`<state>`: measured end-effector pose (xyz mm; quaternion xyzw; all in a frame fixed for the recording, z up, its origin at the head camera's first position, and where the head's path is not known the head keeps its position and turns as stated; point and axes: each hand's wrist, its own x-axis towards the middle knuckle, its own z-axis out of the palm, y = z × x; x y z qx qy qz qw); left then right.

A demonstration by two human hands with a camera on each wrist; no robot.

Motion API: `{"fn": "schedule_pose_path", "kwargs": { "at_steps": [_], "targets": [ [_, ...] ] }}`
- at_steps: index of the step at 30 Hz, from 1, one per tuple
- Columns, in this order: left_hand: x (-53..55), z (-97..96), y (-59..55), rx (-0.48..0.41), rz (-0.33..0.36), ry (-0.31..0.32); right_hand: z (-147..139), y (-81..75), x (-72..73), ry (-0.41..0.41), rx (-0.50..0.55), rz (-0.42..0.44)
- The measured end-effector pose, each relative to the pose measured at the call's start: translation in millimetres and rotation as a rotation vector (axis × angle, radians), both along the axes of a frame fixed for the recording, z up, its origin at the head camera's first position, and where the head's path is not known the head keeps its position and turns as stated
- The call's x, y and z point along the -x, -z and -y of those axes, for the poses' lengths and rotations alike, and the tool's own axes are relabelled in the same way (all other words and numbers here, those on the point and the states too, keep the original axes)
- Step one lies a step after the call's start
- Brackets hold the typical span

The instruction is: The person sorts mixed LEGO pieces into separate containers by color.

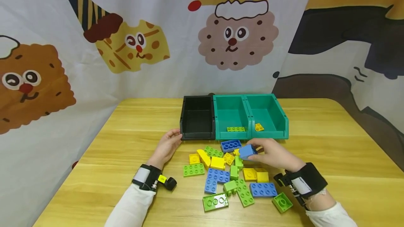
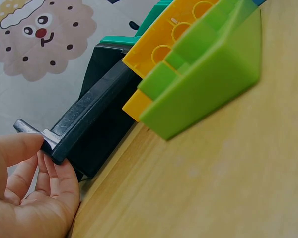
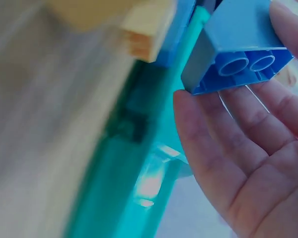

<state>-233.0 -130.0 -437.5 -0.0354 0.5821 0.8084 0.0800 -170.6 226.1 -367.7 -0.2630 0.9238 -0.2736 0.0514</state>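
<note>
A printed backdrop (image 1: 181,80) hangs behind everything, and in front of it spreads the wooden table (image 1: 331,132). Toward its far side stands a row of three bins: a black bin (image 1: 197,136) at the left end, a middle teal bin (image 1: 231,136) and a right teal bin (image 1: 272,135).

The left hand (image 1: 166,147) holds the black bin by its near left corner, thumb over the rim and fingers underneath (the left wrist view shows this best). The right hand (image 1: 273,152) pinches a blue brick (image 1: 247,152) between thumb and fingers, just in front of the teal bins, its hollow underside facing the right wrist camera.

Loose pieces crowd the table before the bins, among them a long blue brick (image 1: 263,190), a curved yellow brick (image 1: 204,158) and an upturned green brick (image 1: 282,203).

As for progress, it looks early: a green piece (image 1: 236,129) lies in the middle teal bin and a smaller yellow piece (image 1: 259,127) in the right one, while the blue brick is in the fingers, not yet in any bin, and most of the blue, green and yellow pieces seem left to handle.
</note>
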Motion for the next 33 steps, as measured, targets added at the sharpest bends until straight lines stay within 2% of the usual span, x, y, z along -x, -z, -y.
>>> {"fn": "schedule_pose_path", "kwargs": {
  "at_steps": [10,21,26,33],
  "targets": [
    [2.1,2.2,-3.6,0.016,-0.005,0.013,33.1,-39.2,20.0,-0.047,-0.014,-0.087],
    [0.8,1.3,-1.3,0.020,0.006,0.019,85.3,-75.3,52.0,-0.034,0.032,-0.094],
    [-0.1,0.6,-0.6,0.008,0.007,0.019,107.4,-77.2,61.3,-0.006,0.035,-0.092],
    [-1.7,1.1,-1.5,-0.013,-0.019,0.030,136.4,-56.3,71.9,-0.018,-0.011,-0.101]
  ]
}}
